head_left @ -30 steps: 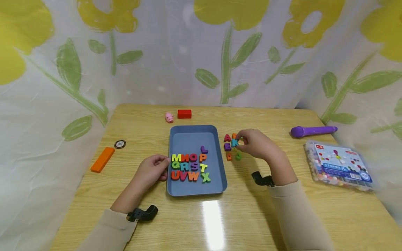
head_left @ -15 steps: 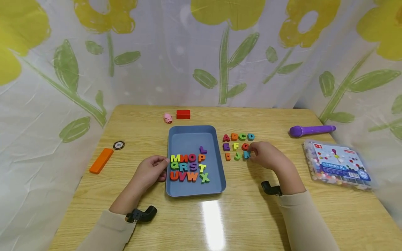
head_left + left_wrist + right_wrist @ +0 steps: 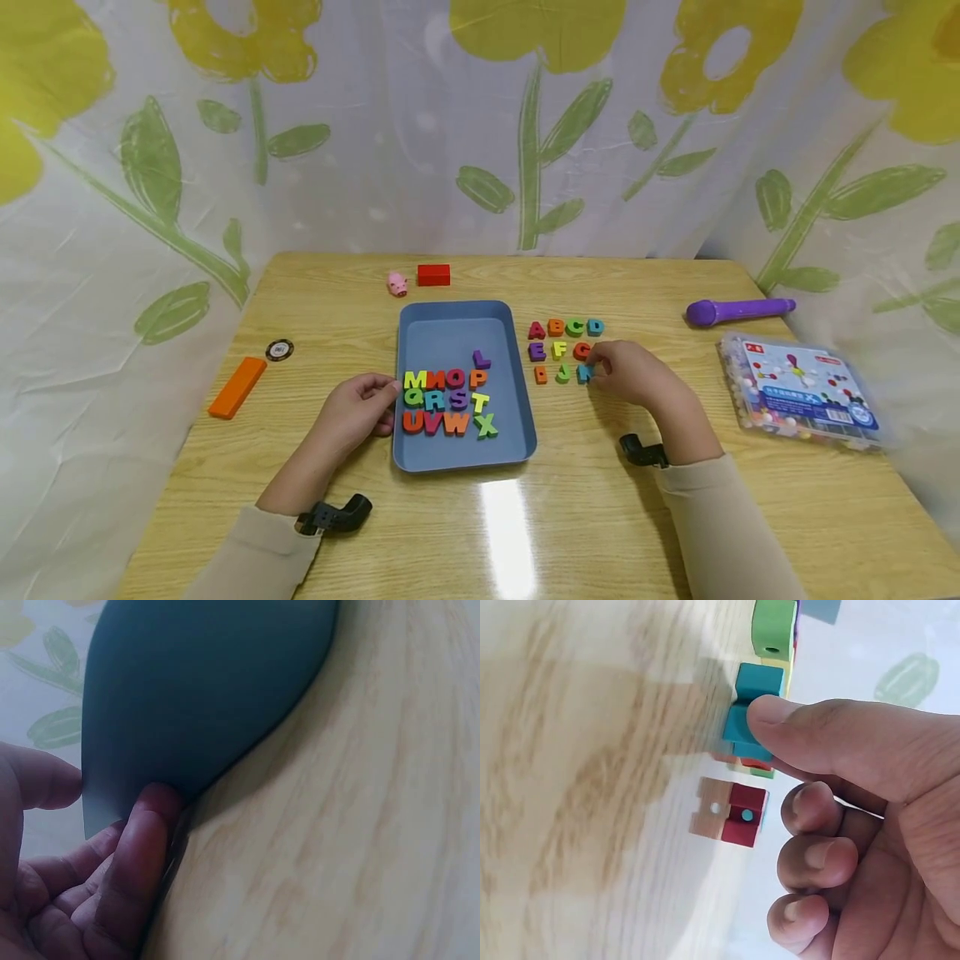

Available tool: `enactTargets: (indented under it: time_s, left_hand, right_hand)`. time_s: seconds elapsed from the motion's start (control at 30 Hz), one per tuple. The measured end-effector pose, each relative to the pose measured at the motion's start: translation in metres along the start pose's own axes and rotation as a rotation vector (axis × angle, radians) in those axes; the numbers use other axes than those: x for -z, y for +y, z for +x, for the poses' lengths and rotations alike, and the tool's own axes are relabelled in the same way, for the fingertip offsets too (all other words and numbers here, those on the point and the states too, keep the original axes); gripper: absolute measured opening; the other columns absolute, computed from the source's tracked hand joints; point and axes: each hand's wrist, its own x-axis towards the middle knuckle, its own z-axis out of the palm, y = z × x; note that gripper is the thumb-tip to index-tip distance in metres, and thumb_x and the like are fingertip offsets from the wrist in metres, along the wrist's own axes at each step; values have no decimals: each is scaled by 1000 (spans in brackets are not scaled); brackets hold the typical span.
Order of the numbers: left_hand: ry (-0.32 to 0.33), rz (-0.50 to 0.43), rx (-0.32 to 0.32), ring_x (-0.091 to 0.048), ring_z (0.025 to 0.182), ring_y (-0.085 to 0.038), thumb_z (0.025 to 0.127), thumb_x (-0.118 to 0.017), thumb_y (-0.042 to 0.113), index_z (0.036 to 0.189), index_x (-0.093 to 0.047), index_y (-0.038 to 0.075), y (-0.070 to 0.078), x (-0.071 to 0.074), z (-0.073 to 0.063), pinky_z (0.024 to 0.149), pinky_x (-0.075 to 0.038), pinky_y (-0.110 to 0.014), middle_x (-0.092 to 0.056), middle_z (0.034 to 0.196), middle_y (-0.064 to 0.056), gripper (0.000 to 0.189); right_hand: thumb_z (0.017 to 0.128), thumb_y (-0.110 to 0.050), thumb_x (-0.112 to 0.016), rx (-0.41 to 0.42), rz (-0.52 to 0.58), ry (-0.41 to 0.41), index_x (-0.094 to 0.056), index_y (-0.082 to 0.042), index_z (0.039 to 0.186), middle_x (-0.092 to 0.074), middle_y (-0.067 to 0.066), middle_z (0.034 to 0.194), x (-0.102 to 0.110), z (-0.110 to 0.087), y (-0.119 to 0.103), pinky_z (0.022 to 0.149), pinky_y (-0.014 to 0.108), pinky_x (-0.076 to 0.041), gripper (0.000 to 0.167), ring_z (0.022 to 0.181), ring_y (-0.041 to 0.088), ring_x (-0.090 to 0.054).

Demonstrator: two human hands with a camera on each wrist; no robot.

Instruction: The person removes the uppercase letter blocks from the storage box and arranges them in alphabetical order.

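My right hand (image 3: pixel 628 372) pinches a teal letter K (image 3: pixel 584 374), thumb on its near side, at the right end of the lowest row of letters on the table; the index finger is mostly hidden. Beside it lie a green J (image 3: pixel 563 374) and a red-orange G (image 3: pixel 582 351). In the right wrist view, a dark red letter block (image 3: pixel 744 815) stands near the curled lower fingers. My left hand (image 3: pixel 357 408) holds the left wall of the blue tray (image 3: pixel 465 457), thumb at the rim and fingers against the outside. Several letters lie in the tray, among them a purple L (image 3: pixel 482 360).
More letters, such as a red A (image 3: pixel 536 330), lie right of the tray. Behind it are a pink pig (image 3: pixel 397 284) and a red block (image 3: pixel 433 275). An orange block (image 3: pixel 237 387) and a chip (image 3: pixel 280 350) lie left; a purple microphone (image 3: pixel 739 311) and a bead box (image 3: pixel 806 392) right.
My right hand has carried the teal K rightward and nearer to me, down beside the J. It has barely moved in the last half second. The left hand stays at the tray.
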Motion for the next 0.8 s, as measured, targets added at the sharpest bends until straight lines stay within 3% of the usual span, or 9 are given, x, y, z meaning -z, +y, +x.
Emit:
enactTargets:
  time_s: [0.2, 0.37, 0.6, 0.7, 0.8]
  left_hand:
    - [0, -16, 2, -70, 75, -14, 111, -65, 31, 138, -67, -3, -3, 2, 0, 70, -64, -28, -78, 108, -14, 44]
    - [-4, -12, 6, -70, 76, -14, 110, -65, 31, 138, -67, -2, -5, 2, 2, 70, -64, -28, -77, 109, -13, 43]
    - [3, -11, -1, -70, 76, -15, 110, -65, 31, 138, -67, -2, -4, 3, 0, 70, -64, -29, -76, 113, -16, 43]
    - [-2, -21, -3, -70, 76, -15, 110, -66, 31, 138, -67, -2, -3, 3, -2, 71, -64, -29, -76, 116, -17, 43]
    - [-6, -28, -8, -70, 77, -15, 110, -66, 32, 137, -67, -2, -2, 2, -2, 70, -64, -29, -76, 115, -17, 44]
  right_hand:
    - [103, -15, -75, 38, -25, 1, -72, 0, 130, -65, 9, 95, 7, -2, -15, 73, 39, -48, 31, 81, 23, -55]
    - [104, -16, -74, 110, -52, 10, -71, 0, 134, -67, 8, 93, 14, 5, -44, 72, 40, -49, 34, 79, 22, -56]
    - [103, -18, -77, 220, -96, 10, -74, -3, 132, -73, 11, 102, 16, 41, -106, 84, 45, -57, 33, 87, 25, -62]
    - [103, -18, -76, 241, -125, -16, -73, -4, 135, -76, 14, 114, 12, 58, -130, 92, 45, -58, 35, 95, 26, -66]
    - [103, -18, -76, 245, -167, -53, -74, -6, 136, -74, 13, 134, 5, 73, -147, 106, 46, -58, 35, 115, 26, -68]
